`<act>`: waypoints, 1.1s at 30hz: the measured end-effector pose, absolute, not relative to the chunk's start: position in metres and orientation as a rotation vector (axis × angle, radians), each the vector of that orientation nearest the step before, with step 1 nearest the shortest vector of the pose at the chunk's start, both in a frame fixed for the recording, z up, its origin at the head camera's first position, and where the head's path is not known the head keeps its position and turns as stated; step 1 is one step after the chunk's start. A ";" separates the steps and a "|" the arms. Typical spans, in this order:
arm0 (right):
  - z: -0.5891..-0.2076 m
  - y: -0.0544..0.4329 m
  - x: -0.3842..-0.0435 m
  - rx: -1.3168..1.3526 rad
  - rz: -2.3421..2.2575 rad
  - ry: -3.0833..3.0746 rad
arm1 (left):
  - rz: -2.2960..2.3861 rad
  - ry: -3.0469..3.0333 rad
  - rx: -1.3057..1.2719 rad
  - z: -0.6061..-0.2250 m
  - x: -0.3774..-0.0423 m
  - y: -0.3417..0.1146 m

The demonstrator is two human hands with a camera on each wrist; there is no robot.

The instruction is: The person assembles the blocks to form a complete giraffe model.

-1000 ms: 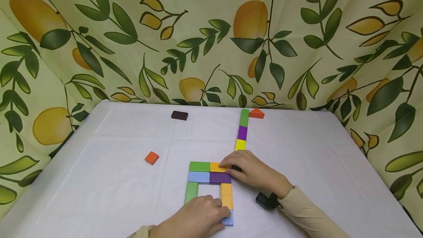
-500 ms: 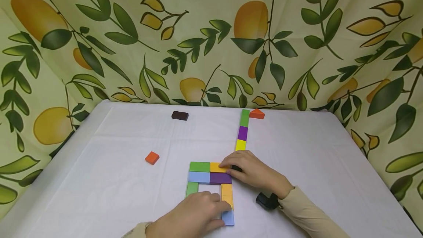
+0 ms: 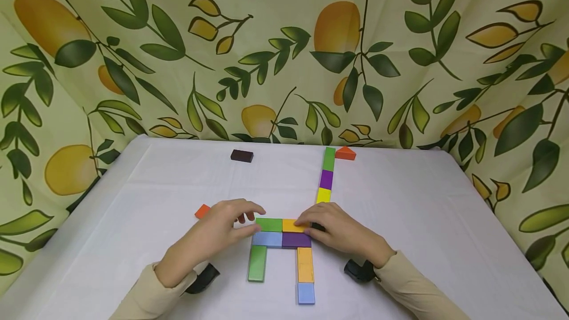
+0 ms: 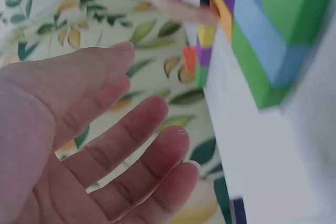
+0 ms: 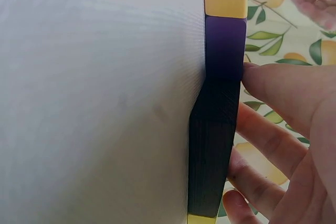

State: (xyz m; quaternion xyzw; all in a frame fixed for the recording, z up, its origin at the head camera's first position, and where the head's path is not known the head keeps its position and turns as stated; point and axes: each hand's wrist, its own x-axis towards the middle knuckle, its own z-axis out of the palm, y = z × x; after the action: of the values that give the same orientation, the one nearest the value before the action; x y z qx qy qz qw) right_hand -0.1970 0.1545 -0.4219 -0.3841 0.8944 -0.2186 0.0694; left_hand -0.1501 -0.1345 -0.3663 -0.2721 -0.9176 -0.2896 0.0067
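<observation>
My left hand [image 3: 213, 228] hovers at the left end of a green block [image 3: 269, 224], holding nothing; its fingers are loosely spread. My right hand [image 3: 344, 231] rests its fingertips on the right end of the block figure, at an orange block [image 3: 289, 224], a purple block [image 3: 296, 240] and a black block [image 5: 212, 166] partly hidden under it. A light blue block [image 3: 267, 239] lies beside the purple one. Two legs run toward me: a green block [image 3: 257, 263] on the left, and an orange block [image 3: 305, 264] ending in a small blue block [image 3: 306, 294].
A yellow block [image 3: 323, 195], a purple block [image 3: 326, 179] and a green block [image 3: 329, 159] run to the far edge. Beside them lies an orange-red triangle [image 3: 345, 153]. A dark brown block [image 3: 242, 156] and an orange-red block [image 3: 202, 211] lie apart on the white cloth [image 3: 111, 231].
My left hand has lifted off the near leg blocks and moved up and left to the green block's end, uncovering both legs. The right hand and the blocks stay put.
</observation>
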 end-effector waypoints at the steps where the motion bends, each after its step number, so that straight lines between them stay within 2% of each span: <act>1: -0.422 0.154 -0.197 -1.157 -0.657 2.693 | -0.899 -2.864 -0.836 -0.366 -0.153 -0.138; 11: -0.422 0.155 -0.197 -1.162 -0.672 2.697 | -0.914 -2.866 -0.837 -0.371 -0.172 -0.166; 22: -0.423 0.155 -0.197 -1.171 -0.671 2.694 | -0.786 -3.100 -0.531 -0.375 -0.188 -0.207; 33: -0.422 0.155 -0.197 -1.185 -0.674 2.697 | -0.752 -3.298 -0.454 -0.379 -0.192 -0.220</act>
State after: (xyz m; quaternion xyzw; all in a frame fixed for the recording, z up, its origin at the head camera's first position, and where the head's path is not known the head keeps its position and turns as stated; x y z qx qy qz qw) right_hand -0.1974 0.1551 -0.4225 -0.3915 0.8908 -0.2227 0.0598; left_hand -0.1915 -0.2201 -0.3787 -0.1318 -0.9574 -0.2182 -0.1354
